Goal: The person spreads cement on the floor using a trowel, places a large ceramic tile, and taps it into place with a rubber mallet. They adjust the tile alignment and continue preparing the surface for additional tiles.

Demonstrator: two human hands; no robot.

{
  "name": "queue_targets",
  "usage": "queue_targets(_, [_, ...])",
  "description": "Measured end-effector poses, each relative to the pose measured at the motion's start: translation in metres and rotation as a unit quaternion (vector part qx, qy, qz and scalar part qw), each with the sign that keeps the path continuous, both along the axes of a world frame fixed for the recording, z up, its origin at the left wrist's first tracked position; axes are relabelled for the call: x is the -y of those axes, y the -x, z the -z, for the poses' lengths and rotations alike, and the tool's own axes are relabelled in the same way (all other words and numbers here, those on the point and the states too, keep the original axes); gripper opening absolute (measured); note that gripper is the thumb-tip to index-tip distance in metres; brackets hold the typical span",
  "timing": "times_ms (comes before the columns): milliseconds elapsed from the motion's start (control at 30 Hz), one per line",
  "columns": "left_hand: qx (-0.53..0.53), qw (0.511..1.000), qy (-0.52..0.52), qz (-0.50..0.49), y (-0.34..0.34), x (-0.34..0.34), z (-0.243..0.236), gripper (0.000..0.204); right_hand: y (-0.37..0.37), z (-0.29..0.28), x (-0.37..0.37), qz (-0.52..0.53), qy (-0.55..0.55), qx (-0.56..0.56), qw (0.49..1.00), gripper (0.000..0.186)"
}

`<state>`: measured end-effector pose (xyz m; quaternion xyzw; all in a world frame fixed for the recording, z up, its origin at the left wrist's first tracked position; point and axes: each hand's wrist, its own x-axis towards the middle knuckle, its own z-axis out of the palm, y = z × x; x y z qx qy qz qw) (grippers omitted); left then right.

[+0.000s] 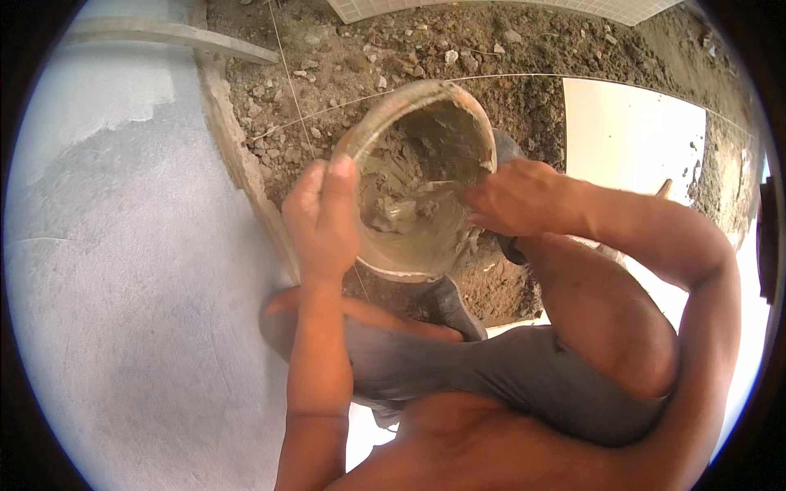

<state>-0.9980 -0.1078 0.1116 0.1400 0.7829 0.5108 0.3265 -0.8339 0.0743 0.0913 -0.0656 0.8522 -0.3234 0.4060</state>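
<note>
A round bucket with a mortar-smeared rim is tilted between my legs, its mouth facing me. Wet grey-brown mortar lies inside and coats its inner wall. My left hand is closed around the left side of the rim, thumb along the top. At the right side of the mouth, my right hand has its fingers curled in toward the mortar. Those fingers are slightly blurred, and whatever they hold is hidden.
A grey plastered wall rises on the left, with a straight bar across its top. Rubble and soil cover the ground, crossed by thin strings. A pale tile lies at right; a gridded panel stands at the far edge.
</note>
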Motion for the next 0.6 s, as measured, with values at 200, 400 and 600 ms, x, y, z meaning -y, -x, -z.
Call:
queue_targets(200, [-0.025,1.000,0.016,0.010,-0.008,-0.004,0.001,0.038,0.019,-0.006,-0.020,0.151,-0.090,0.024,0.984,0.041])
queue_targets(400, [-0.062,0.995,0.015,0.074,-0.018,0.004,0.000,0.041,-0.005,0.050,-0.006,0.073,0.014,0.047,0.996,0.035])
queue_targets(600, [-0.031,0.998,0.030,-0.034,0.001,-0.004,0.005,0.041,0.000,-0.023,-0.018,-0.012,-0.101,-0.028,0.994,0.024])
